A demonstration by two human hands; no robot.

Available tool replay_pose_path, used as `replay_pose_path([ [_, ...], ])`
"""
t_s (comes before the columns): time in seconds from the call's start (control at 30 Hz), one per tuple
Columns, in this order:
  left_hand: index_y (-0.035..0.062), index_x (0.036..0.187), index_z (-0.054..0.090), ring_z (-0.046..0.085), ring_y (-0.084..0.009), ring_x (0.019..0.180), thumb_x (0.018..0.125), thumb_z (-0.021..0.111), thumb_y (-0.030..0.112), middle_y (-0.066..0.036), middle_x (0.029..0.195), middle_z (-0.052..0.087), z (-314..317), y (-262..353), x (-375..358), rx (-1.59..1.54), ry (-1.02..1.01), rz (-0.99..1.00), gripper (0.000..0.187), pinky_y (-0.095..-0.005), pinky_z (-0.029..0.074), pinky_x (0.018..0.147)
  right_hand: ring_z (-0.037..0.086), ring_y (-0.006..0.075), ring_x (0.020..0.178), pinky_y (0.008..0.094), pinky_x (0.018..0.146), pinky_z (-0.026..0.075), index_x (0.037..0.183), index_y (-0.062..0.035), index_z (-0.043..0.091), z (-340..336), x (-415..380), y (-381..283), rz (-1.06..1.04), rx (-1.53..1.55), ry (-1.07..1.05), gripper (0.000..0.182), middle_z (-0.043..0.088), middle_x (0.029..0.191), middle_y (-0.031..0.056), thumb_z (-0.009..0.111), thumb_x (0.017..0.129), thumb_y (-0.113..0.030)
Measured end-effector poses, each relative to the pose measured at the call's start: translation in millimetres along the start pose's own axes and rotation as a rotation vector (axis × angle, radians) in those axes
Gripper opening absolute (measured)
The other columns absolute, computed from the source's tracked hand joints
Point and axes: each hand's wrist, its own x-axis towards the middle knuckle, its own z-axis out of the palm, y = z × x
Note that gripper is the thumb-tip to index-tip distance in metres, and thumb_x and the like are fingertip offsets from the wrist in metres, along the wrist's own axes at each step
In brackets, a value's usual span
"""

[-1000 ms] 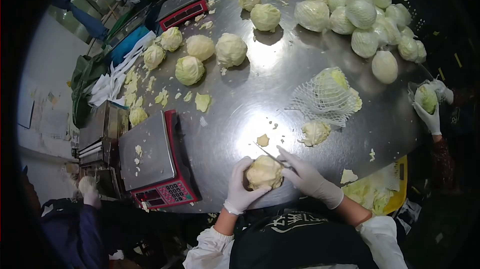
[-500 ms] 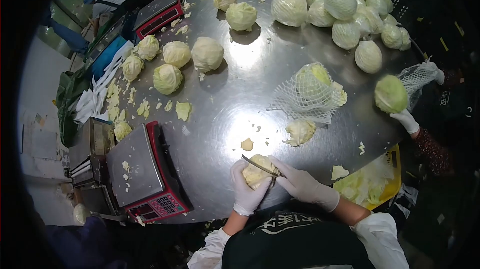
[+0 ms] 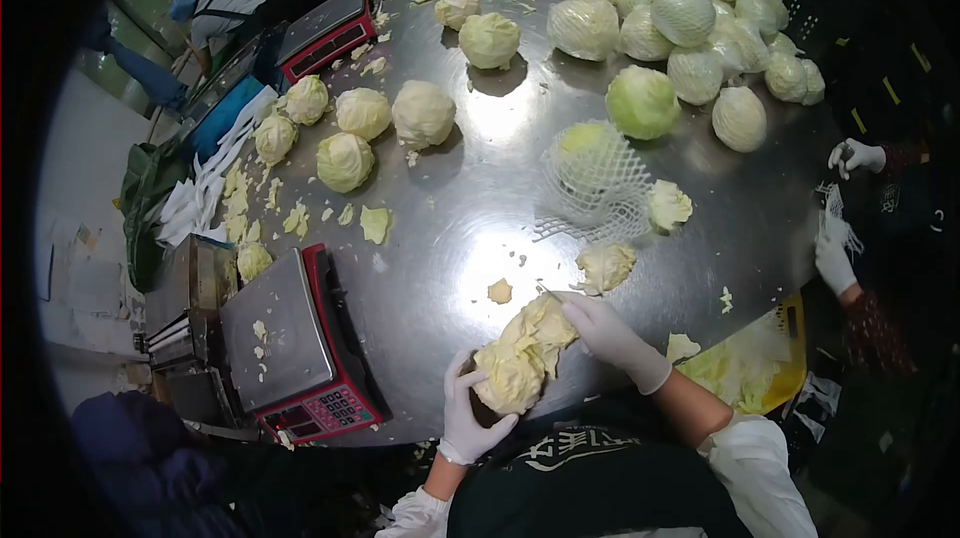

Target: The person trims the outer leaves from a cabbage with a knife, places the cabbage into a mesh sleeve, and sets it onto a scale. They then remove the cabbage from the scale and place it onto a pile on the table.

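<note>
My left hand (image 3: 474, 412), in a white glove, is wrapped round the left and lower side of a pale cabbage (image 3: 510, 380) near the table's front edge. From the cabbage a loosened outer leaf (image 3: 543, 326) extends up and right. My right hand (image 3: 612, 338), also gloved, is closed at that leaf's upper right edge, with the thin blade of a knife (image 3: 546, 291) sticking out past its fingers. The handle is hidden in the hand. A round cut piece of stem (image 3: 500, 291) and a loose cabbage leaf (image 3: 606, 268) lie just beyond.
A cabbage in white foam netting (image 3: 590, 173) and a green cabbage (image 3: 642, 103) sit farther back. Wrapped cabbages (image 3: 685, 18) are heaped at the back right. A red scale (image 3: 280, 338) stands left, a yellow basket (image 3: 793, 338) right. A co-worker's gloved hand (image 3: 836, 256) holds netting.
My hands have turned the cabbage, and a leaf now hangs off it; the blade has moved off its face. The co-worker's green cabbage has left their hands and is on the table.
</note>
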Motion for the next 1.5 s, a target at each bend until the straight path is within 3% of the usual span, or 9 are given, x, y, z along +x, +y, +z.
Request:
replay_pose_path([
  [0.17, 0.0054, 0.117, 0.042, 0.049, -0.0359, 0.128, 0.067, 0.091, 0.02, -0.023, 0.134, 0.047, 15.8, 6.4, -22.7, -0.533, 0.083, -0.512, 0.072, -0.0456, 0.039, 0.11, 0.068, 0.0301, 0.113, 0.0363, 0.097, 0.051, 0.138, -0.0073, 0.06, 6.3, -34.3, -21.4, -0.241, -0.39, -0.081, 0.038, 0.069, 0.122, 0.0214, 0.05, 0.104, -0.021],
  [0.3, 0.0055, 0.119, 0.04, 0.052, -0.0315, 0.124, 0.068, 0.091, 0.015, -0.02, 0.132, 0.049, 13.5, -8.9, -23.9, -0.187, 0.014, -0.07, 0.073, -0.0428, 0.041, 0.108, 0.071, 0.0349, 0.103, 0.04, 0.091, 0.056, 0.142, -0.0106, 0.058, -46.6, -8.4, 15.1, -0.122, -0.065, 0.36, 0.043, 0.07, 0.114, 0.025, 0.057, 0.1, -0.021],
  [0.47, 0.0042, 0.13, 0.041, 0.052, -0.0362, 0.125, 0.065, 0.091, 0.017, -0.022, 0.133, 0.049, 21.6, 2.9, -16.6, -0.215, 0.09, -0.093, 0.084, -0.0446, 0.042, 0.108, 0.068, 0.0371, 0.106, 0.0426, 0.088, 0.057, 0.151, -0.0039, 0.043, -62.6, -42.3, -45.4, -0.06, -0.749, 0.596, 0.072, 0.056, 0.139, 0.0253, 0.073, 0.09, -0.029],
  [0.6, 0.0038, 0.13, 0.046, 0.053, -0.0386, 0.122, 0.063, 0.091, 0.019, -0.021, 0.131, 0.05, 24.4, 28.1, 6.3, 0.084, 0.043, 0.039, 0.082, -0.0459, 0.044, 0.106, 0.071, 0.0348, 0.089, 0.0414, 0.079, 0.056, 0.15, -0.0103, 0.045, -15.9, -48.2, -12.9, -0.528, -0.539, 0.115, 0.087, 0.064, 0.13, 0.0174, 0.086, 0.076, -0.03],
  [0.67, 0.0035, 0.13, 0.048, 0.054, -0.0387, 0.12, 0.063, 0.091, 0.02, -0.021, 0.13, 0.05, 26.9, 29.8, 6.1, 0.107, 0.003, 0.028, 0.082, -0.0464, 0.044, 0.105, 0.065, 0.0347, 0.11, 0.0426, 0.089, 0.054, 0.133, -0.0088, 0.059, 8.6, -54.0, -18.2, -0.441, -0.494, -0.074, 0.059, 0.064, 0.124, 0.016, 0.079, 0.082, -0.033],
  [0.83, 0.0015, 0.13, 0.05, 0.055, -0.0359, 0.118, 0.063, 0.091, 0.018, -0.019, 0.128, 0.05, 21.8, 27.0, 7.8, 0.034, 0.025, -0.094, 0.08, -0.045, 0.045, 0.104, 0.068, 0.0318, 0.091, 0.0421, 0.079, 0.054, 0.097, -0.0065, 0.068, 8.3, -52.8, -3.6, -0.226, -0.603, -0.288, 0.023, 0.067, 0.094, 0.0124, 0.074, 0.088, -0.027],
  [1.03, -0.0002, 0.138, 0.045, 0.052, -0.0263, 0.125, 0.066, 0.09, 0.015, -0.014, 0.132, 0.05, 25.3, 10.7, -0.7, -0.154, 0.05, -0.147, 0.086, -0.0394, 0.042, 0.11, 0.069, 0.0283, 0.093, 0.0364, 0.08, 0.054, 0.113, -0.0046, 0.067, -47.4, -41.1, 14.8, -0.302, -0.642, 0.46, 0.033, 0.068, 0.107, 0.0144, 0.078, 0.084, -0.014],
  [1.23, 0.0022, 0.149, 0.037, 0.057, -0.0344, 0.127, 0.094, 0.065, 0.031, -0.02, 0.145, 0.049, 13.3, 17.3, 15.2, -1.583, 0.062, -0.791, 0.068, -0.0474, 0.051, 0.105, 0.064, 0.0276, 0.11, 0.035, 0.093, 0.051, 0.135, -0.0045, 0.058, -13.3, -43.5, 6.9, -0.389, -0.354, 0.092, 0.06, 0.064, 0.12, 0.0148, 0.082, 0.084, -0.024],
  [1.5, 0.0061, 0.151, 0.038, 0.062, -0.0355, 0.121, 0.104, 0.038, 0.051, -0.021, 0.146, 0.051, 17.5, 22.7, 22.4, -1.999, -0.008, -0.975, 0.065, -0.0511, 0.058, 0.094, 0.067, 0.0282, 0.099, 0.0376, 0.086, 0.054, 0.141, -0.0086, 0.055, 27.7, -41.5, -14.9, -0.495, -0.396, -0.062, 0.073, 0.064, 0.109, 0.0135, 0.085, 0.08, -0.035],
])
